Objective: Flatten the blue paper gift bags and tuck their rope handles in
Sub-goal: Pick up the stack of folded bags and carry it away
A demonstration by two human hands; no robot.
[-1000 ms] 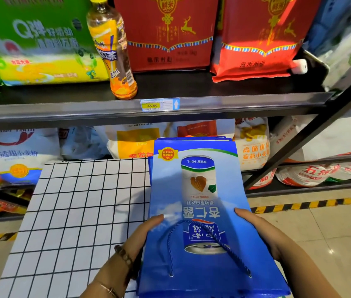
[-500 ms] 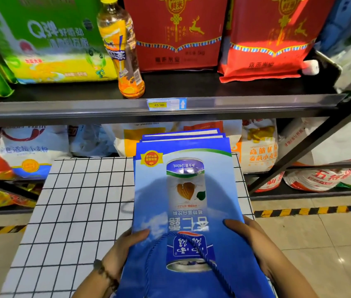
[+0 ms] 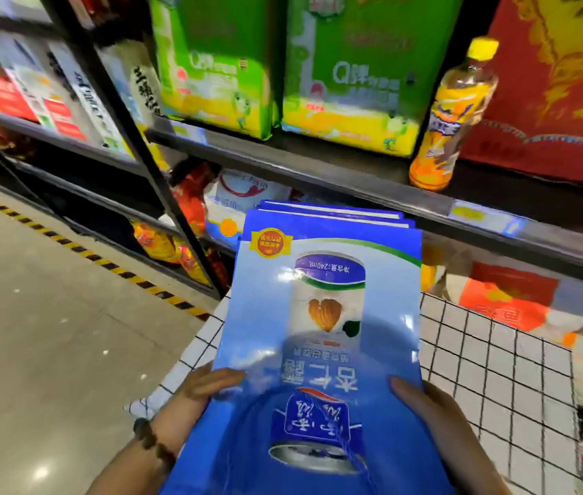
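The left hand [image 3: 207,387] and right hand [image 3: 422,405] are pinching opposite side edges of the blue gift bags [image 3: 322,316], stacked between them over the gridded surface [image 3: 497,351]. The glossy paper is looking light and slippery, so the edges seem the safest hold. A rope handle [image 3: 350,455] is lying untucked between the hands.

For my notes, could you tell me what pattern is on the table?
The table is white with a black grid; the head view shows it.

An orange drink bottle [image 3: 450,116] with a yellow cap stands on a dark metal shelf [image 3: 336,184], between green packages [image 3: 347,73] and a red sack [image 3: 561,83]. A white grid-patterned surface [image 3: 497,351] lies below, and yellow-black striped tape [image 3: 118,271] runs along the floor.
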